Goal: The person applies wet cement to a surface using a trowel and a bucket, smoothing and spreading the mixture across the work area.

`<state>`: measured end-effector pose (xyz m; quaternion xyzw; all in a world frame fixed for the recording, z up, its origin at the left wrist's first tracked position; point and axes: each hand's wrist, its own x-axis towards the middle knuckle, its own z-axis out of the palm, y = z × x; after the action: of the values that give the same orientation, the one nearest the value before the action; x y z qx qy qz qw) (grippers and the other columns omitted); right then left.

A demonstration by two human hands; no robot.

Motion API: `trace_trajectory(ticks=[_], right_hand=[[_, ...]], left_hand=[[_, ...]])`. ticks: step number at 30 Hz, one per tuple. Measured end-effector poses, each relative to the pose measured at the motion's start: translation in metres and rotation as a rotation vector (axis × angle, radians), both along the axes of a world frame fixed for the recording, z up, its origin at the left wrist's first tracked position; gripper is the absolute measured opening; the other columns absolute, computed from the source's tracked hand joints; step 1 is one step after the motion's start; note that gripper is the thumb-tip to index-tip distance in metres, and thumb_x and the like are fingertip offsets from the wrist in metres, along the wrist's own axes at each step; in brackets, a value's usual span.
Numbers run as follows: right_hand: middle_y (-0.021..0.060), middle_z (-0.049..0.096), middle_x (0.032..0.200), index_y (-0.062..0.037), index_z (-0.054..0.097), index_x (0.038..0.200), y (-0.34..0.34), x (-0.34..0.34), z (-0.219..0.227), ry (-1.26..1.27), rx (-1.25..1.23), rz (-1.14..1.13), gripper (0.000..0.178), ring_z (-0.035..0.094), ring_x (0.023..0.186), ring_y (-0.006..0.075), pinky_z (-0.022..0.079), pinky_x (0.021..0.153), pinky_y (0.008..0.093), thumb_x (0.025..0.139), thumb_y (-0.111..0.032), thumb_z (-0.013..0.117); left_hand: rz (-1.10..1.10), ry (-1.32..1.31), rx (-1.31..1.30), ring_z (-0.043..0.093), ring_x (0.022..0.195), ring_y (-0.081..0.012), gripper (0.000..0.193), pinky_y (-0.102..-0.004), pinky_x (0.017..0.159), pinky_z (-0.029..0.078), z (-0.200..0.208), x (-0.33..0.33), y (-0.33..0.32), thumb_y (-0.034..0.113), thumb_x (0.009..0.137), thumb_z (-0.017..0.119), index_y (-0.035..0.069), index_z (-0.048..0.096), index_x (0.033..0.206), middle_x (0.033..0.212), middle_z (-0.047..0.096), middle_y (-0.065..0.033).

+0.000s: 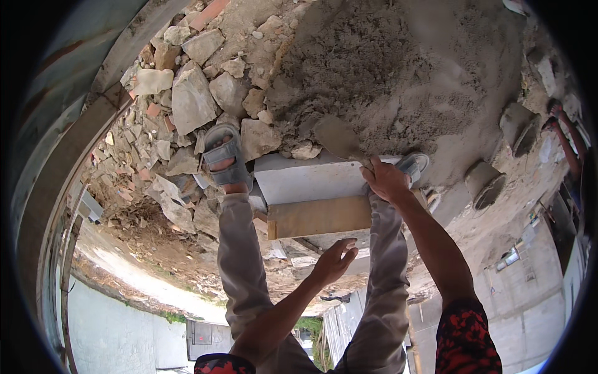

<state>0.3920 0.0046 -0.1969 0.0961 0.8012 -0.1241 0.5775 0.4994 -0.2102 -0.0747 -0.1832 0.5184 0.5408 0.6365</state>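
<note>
My right hand (pixel 387 179) is closed around the handle of a trowel (pixel 339 136). The trowel's mortar-coated blade rests at the near edge of a grey heap of wet mortar (pixel 380 68). Below the blade lies a pale grey block (pixel 299 181), and along its near side runs a wooden board (pixel 321 217). My left hand (pixel 335 263) hangs over the near side of the board, its fingers loosely stretched and apart, holding nothing. My feet in grey sandals stand on either side of the block.
Broken stones and rubble (pixel 193 100) cover the ground at the left. Two mortar-caked buckets (pixel 518 129) lie tipped at the right. Another person's arms (pixel 568 140) show at the far right edge. A beam (pixel 53 206) curves along the left side.
</note>
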Motion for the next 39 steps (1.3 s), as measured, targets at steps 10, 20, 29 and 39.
trace_trajectory(ticks=[10, 20, 29, 39], right_hand=[[0.004, 0.051, 0.058, 0.0058, 0.054, 0.108, 0.073, -0.111, -0.016, 0.203, -0.046, -0.809, 0.06, 0.053, 0.044, 0.0128, 0.044, 0.04, 0.0305, 0.089, -0.051, 0.057], [0.0277, 0.065, 0.088, -0.0025, 0.047, 0.115, -0.011, 0.059, -0.014, -0.069, -0.032, -0.087, 0.051, 0.063, 0.089, 0.0464, 0.05, 0.076, 0.054, 0.093, -0.048, 0.048], [0.0193, 0.064, 0.074, 0.0021, 0.051, 0.113, -0.027, -0.097, 0.009, 0.128, -0.197, -0.181, 0.059, 0.067, 0.076, 0.0359, 0.052, 0.072, 0.0482, 0.093, -0.054, 0.046], [0.0226, 0.065, 0.098, 0.0013, 0.056, 0.112, -0.087, -0.057, -0.045, -0.045, -0.327, 0.291, 0.048, 0.067, 0.082, 0.0348, 0.052, 0.077, 0.0484, 0.095, -0.042, 0.048]], left_hand=[[-0.012, 0.088, 0.04, 0.058, 0.113, -0.0273, 0.045, -0.0383, 0.094, 0.046, -0.003, -0.012, 0.013, 0.035, 0.099, 0.049, 0.004, 0.047, 0.131, 0.126, 0.057, -0.0155], [-0.08, 0.141, 0.045, 0.053, 0.119, -0.0312, 0.05, -0.0407, 0.098, 0.042, 0.005, -0.023, 0.016, 0.039, 0.097, 0.05, 0.004, 0.046, 0.132, 0.129, 0.052, -0.0183], [-0.162, 0.14, 0.134, 0.05, 0.121, -0.0354, 0.049, -0.0436, 0.1, 0.04, 0.012, -0.012, 0.016, 0.039, 0.097, 0.051, 0.004, 0.048, 0.13, 0.127, 0.053, -0.0196], [-0.128, 0.126, 0.118, 0.049, 0.121, -0.0355, 0.045, -0.0438, 0.101, 0.039, 0.013, -0.024, 0.013, 0.036, 0.098, 0.05, 0.004, 0.049, 0.13, 0.128, 0.053, -0.0192]])
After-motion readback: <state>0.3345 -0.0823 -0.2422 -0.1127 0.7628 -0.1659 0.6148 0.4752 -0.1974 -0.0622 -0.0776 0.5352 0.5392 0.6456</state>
